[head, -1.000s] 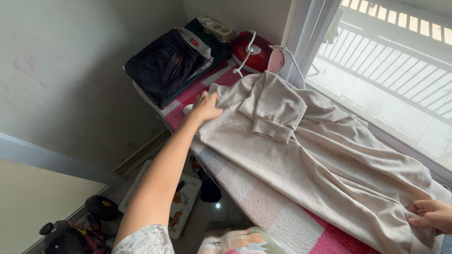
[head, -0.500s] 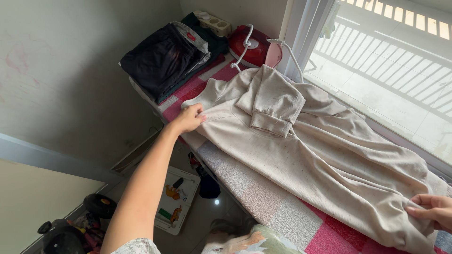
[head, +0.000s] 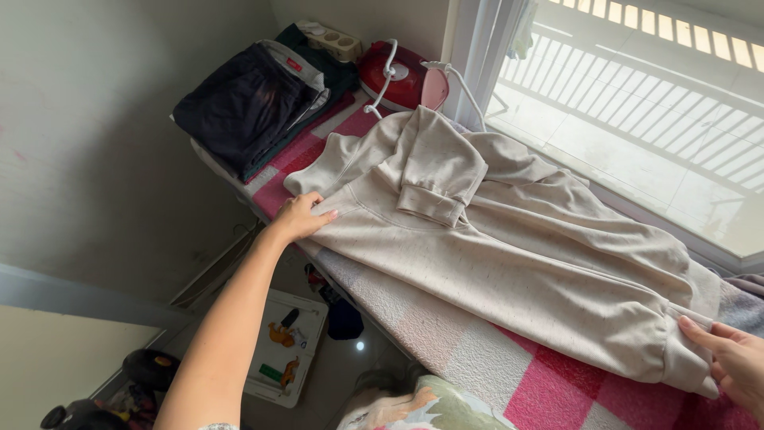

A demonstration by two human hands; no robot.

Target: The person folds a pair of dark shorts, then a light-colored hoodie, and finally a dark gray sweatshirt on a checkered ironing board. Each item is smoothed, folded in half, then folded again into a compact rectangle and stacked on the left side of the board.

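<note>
Sweatshirt [head: 509,263], beige and speckled, lay stretched along the ironing board [head: 477,366], which was covered in a pink-and-white checked cloth. By the look of it the folding was partly done: one sleeve [head: 438,171] was already turned in across the chest with its ribbed cuff lying on the body, while the rest of the garment was spread long and flat, so the lengthwise folds seemed to be left to do. The cloth showed shallow creases near the window side.

The left hand [head: 301,216] reached far out, arm nearly straight, to the shoulder end of the garment at the board's near edge. Its fingers [head: 322,213] lay close together on the fabric, thumb tucked against the edge, apparently gripping or pressing it; whether cloth was truly pinched could not be told. The right hand [head: 736,362] sat at the frame's lower right corner, at the hem end, its fingers [head: 700,330] extended and resting on the ribbed hem band, seemingly holding it from beneath.

Beyond the collar stood a red iron [head: 398,76] with a white cord, and beside it a pile of dark folded clothes [head: 255,103].
</note>
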